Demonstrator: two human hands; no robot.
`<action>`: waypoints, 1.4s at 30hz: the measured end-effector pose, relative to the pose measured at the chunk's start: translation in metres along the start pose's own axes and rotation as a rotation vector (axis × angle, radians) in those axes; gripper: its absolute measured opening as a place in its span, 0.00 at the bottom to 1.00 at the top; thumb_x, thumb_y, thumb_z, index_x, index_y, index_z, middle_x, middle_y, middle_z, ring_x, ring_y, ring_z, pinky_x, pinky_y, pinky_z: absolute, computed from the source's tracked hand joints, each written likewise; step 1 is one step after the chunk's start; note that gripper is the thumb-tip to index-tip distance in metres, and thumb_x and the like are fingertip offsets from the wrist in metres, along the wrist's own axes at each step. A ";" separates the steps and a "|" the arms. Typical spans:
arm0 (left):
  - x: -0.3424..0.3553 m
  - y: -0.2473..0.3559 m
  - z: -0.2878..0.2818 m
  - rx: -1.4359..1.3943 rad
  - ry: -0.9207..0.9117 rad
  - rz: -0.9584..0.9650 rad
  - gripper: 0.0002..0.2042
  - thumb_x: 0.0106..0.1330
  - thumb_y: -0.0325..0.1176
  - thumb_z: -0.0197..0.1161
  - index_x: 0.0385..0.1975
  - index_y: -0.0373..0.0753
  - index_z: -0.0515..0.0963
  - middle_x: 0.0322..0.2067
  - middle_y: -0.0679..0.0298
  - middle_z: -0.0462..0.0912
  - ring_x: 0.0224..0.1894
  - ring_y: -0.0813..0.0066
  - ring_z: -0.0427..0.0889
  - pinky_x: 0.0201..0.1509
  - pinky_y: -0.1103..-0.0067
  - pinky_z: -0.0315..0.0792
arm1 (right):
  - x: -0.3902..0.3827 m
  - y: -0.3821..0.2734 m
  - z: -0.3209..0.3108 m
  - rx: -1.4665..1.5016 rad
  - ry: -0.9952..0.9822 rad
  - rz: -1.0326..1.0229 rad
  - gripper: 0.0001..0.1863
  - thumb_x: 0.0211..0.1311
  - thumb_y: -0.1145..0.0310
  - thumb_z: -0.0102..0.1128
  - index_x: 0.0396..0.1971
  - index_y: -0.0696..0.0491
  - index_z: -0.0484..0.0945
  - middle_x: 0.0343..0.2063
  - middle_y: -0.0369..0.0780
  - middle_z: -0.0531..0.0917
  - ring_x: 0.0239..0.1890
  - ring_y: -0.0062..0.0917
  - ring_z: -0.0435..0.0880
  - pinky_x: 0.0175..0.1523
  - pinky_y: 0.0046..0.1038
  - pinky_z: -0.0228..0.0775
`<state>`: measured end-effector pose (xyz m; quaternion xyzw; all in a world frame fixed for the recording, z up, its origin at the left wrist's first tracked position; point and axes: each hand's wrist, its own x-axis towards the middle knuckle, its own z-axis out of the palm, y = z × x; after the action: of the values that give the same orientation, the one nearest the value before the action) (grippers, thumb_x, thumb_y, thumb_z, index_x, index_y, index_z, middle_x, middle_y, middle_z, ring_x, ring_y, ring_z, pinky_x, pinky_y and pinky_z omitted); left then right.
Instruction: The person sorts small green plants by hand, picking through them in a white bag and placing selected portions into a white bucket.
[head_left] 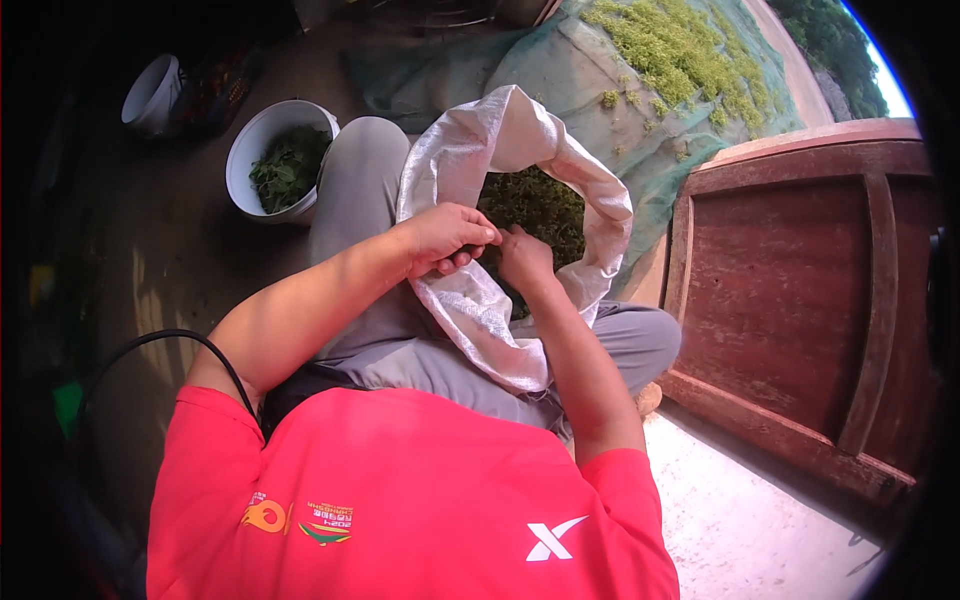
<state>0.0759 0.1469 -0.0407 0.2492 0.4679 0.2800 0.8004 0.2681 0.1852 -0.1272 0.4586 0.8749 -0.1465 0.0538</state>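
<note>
Presently, both hands are brought together over the mouth of a white woven sack (600, 205), which stands open between the person's bent legs. The left hand (450, 238) has its fingers curled, and their tips meet, or nearly meet, those of the right hand (524, 260); whether something thin is pinched there, I cannot tell. Inside the sack lies dark green plant material (530, 205). Near the left knee is a white bucket (238, 165) with green leaves (290, 170); beyond the sack, yellow-green plants (690, 50) are spread on a green net (560, 65).
</note>
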 end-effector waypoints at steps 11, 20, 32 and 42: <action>-0.001 -0.013 -0.020 0.065 0.152 0.015 0.17 0.68 0.37 0.52 0.50 0.33 0.68 0.23 0.69 0.69 0.17 0.86 0.67 0.13 0.89 0.61 | -0.026 0.013 -0.044 0.921 0.112 0.248 0.06 0.56 0.75 0.61 0.34 0.57 0.79 0.26 0.34 0.80 0.30 0.14 0.77 0.37 0.17 0.69; -0.002 -0.011 -0.028 0.139 0.065 -0.014 0.08 0.67 0.34 0.55 0.33 0.36 0.73 0.24 0.67 0.73 0.18 0.87 0.73 0.13 0.91 0.62 | -0.005 0.001 -0.067 1.623 -0.231 0.274 0.16 0.61 0.68 0.60 0.47 0.57 0.73 0.34 0.38 0.82 0.28 0.17 0.79 0.34 0.20 0.73; -0.011 -0.013 -0.028 0.237 0.096 -0.055 0.09 0.67 0.30 0.51 0.39 0.32 0.74 0.29 0.61 0.80 0.19 0.84 0.75 0.14 0.88 0.63 | 0.021 -0.009 0.005 -0.194 0.111 0.180 0.15 0.44 0.54 0.67 0.28 0.48 0.80 0.27 0.38 0.79 0.34 0.32 0.81 0.40 0.37 0.69; -0.002 -0.015 -0.029 0.242 0.066 -0.064 0.08 0.67 0.29 0.51 0.40 0.32 0.74 0.29 0.61 0.78 0.19 0.85 0.75 0.14 0.90 0.62 | 0.008 0.009 0.005 0.382 0.370 0.239 0.12 0.43 0.61 0.67 0.29 0.49 0.82 0.28 0.42 0.79 0.32 0.33 0.81 0.38 0.34 0.70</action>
<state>0.0526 0.1387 -0.0621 0.3197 0.5320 0.2037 0.7571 0.2704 0.1948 -0.1355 0.5790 0.7662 -0.2154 -0.1770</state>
